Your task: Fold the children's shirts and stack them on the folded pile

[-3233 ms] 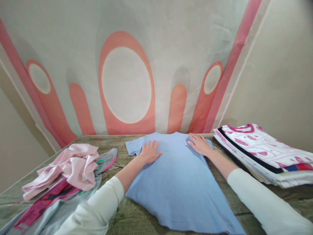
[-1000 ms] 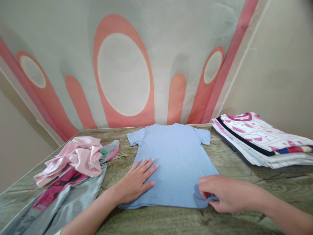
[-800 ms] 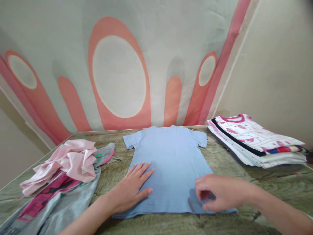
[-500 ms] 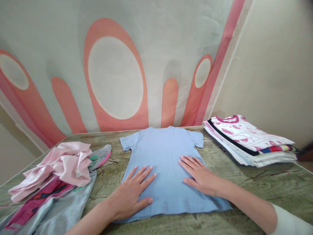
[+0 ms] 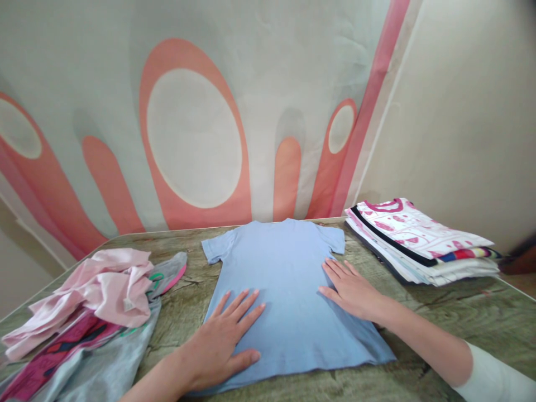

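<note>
**Blue shirt flat mid-bench, both palms down**

The blue T-shirt lies flat in the middle of the bench. Its collar sits at the far edge, right under the painted wall, and its hem is close to the near edge. Its long axis runs from near edge to far edge, with the sleeves pointing left and right.

My left grip lies spread, palm down, on the hem-side left corner of the shirt. My right grip lies spread and flat on the shirt's right side, below the sleeve. Neither pinches cloth.

Toward the left edge a heap of pink clothes lies on a grey garment, with a narrow strip of bare bench between it and the shirt. By the right edge stands a folded stack, near the right sleeve; bare bench widens toward the near right corner.
</note>
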`<state>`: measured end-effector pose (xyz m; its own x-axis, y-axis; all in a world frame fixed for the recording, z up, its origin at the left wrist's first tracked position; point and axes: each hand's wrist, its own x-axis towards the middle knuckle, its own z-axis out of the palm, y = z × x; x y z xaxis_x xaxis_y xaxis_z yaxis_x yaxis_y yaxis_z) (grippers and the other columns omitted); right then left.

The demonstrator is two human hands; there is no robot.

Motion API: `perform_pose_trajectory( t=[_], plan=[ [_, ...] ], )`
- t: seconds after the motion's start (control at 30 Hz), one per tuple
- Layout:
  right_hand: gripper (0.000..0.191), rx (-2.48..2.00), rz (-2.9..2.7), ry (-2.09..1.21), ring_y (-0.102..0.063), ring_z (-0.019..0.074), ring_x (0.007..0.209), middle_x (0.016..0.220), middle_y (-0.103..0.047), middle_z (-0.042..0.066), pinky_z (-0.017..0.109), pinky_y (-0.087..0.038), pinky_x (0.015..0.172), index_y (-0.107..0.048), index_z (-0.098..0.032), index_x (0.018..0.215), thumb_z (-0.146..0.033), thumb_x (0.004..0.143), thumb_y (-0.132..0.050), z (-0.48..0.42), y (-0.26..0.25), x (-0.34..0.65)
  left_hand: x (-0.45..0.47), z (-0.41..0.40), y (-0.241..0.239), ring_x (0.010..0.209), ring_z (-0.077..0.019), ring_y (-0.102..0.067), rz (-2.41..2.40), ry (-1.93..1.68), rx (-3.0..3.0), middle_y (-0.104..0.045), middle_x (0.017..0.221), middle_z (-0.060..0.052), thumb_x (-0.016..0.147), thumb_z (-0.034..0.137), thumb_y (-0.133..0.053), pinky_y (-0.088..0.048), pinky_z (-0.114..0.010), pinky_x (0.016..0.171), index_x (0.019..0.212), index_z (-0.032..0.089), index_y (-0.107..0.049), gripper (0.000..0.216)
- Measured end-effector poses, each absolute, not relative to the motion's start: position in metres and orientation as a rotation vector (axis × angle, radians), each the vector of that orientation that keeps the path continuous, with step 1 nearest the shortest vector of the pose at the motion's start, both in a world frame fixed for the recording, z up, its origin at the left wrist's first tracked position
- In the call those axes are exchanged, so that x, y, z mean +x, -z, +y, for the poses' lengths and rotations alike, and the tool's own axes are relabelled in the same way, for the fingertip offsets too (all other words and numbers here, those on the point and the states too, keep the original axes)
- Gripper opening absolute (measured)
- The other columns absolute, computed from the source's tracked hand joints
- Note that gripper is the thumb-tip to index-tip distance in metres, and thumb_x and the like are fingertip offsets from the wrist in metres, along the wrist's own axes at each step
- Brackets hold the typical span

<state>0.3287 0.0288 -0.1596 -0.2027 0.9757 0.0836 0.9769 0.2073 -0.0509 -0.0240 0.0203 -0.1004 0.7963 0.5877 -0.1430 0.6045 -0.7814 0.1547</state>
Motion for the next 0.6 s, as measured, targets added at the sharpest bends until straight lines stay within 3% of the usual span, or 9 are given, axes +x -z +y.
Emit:
perform_pose_trajectory(
  t=[0.1, 0.27, 0.47, 0.6],
  plan=[
    [0.073, -1.946, -2.332, 0.060, -0.029, 0.0266, 0.130, 0.139, -0.037, 0.014, 0.046, -0.012, 0.109, -0.040, -0.012, 0.134, -0.063, 0.086, -0.021, 0.031, 0.156, 0.332, -0.023, 0.018, 0.099, 0.135, -0.0284, -0.006, 0.942, 0.137, 2.771, -0.002, 0.149, 0.000, 0.086, 0.061, -0.029, -0.006, -0.055, 0.107, 0.141, 0.034, -0.004, 0.066],
    [0.070, -1.896, -2.302, 0.090, -0.025, 0.0255, 0.132, 0.143, -0.030, 0.013, 0.045, -0.016, 0.108, -0.037, -0.011, 0.135, -0.059, 0.087, -0.025, 0.038, 0.157, 0.336, -0.024, 0.018, 0.099, 0.136, -0.0282, -0.005, 0.955, 0.140, 2.747, -0.001, 0.149, 0.000, 0.086, 0.062, -0.029, -0.004, -0.055, 0.107, 0.141, 0.034, -0.003, 0.067],
    [0.050, -1.808, -2.256, 0.041, -0.044, 0.0238, 0.119, 0.127, -0.053, 0.011, 0.046, -0.023, 0.105, -0.050, -0.016, 0.124, -0.047, 0.091, -0.027, 0.054, 0.154, 0.355, -0.026, 0.019, 0.095, 0.136, -0.0275, -0.005, 0.947, 0.145, 2.701, -0.002, 0.149, 0.000, 0.086, 0.061, -0.029, -0.005, -0.053, 0.108, 0.142, 0.034, -0.004, 0.066],
    [0.041, -1.808, -2.166, 0.095, -0.050, 0.0232, 0.114, 0.122, -0.055, 0.014, 0.038, -0.033, 0.100, -0.055, -0.012, 0.117, -0.030, 0.089, -0.031, 0.088, 0.154, 0.381, -0.018, 0.030, 0.086, 0.136, -0.0260, -0.007, 0.927, 0.149, 2.685, -0.005, 0.149, -0.002, 0.088, 0.060, -0.025, -0.008, -0.049, 0.109, 0.142, 0.031, -0.007, 0.064]
  ],
)
